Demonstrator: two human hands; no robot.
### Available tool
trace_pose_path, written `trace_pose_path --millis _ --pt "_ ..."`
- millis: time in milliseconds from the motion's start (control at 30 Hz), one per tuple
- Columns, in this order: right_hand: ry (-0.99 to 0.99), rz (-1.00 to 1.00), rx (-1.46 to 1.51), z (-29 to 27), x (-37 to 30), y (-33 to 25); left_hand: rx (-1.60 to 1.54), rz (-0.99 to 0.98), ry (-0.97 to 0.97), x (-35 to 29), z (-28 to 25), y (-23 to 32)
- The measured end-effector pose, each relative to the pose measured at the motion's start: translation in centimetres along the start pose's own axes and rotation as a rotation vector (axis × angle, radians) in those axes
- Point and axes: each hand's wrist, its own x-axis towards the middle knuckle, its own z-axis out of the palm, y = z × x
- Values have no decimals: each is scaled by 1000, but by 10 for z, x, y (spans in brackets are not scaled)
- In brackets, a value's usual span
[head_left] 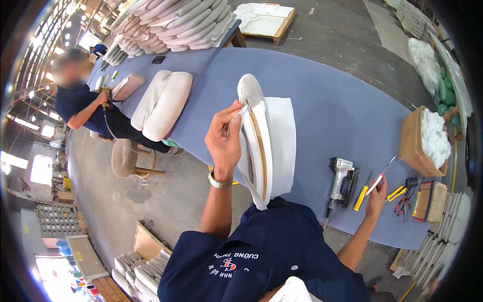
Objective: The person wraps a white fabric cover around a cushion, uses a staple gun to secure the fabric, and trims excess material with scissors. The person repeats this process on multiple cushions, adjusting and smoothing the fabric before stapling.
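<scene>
My left hand (pixel 224 138) pinches the fabric edge of a light grey upholstered cushion (pixel 250 89), which stands on its side. A tan board edge (pixel 259 146) shows along its open side, between the covers. White cloth (pixel 280 143) hangs out to the right of it. Far to the right, my right hand (pixel 376 197) is closed around the white-and-red handle of a slim tool (pixel 373 184) with a thin metal shaft; its exact kind is unclear. Beside that hand lies a yellow-handled screwdriver (pixel 360 198). A pneumatic staple gun (pixel 342 182) lies further left, its hose fitting toward me.
A blue-covered table (pixel 322 121) spans the work area. At its right are yellow-handled cutters (pixel 396 193), red-handled pliers (pixel 401 204), small boxes (pixel 432 201) and a carton of white stuffing (pixel 412 143). Finished cushions (pixel 162 104) lie leftward, near a co-worker (pixel 83 100) holding a tool.
</scene>
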Motion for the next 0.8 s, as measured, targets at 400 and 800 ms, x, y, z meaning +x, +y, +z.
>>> trace_pose_path --millis 400,800 --pt "-852 -670 141 298 -51 -242 196 93 -54 -32 -31 36" --pt "-1179 -496 318 370 -93 -212 -138 69 -219 32 -30 -1"
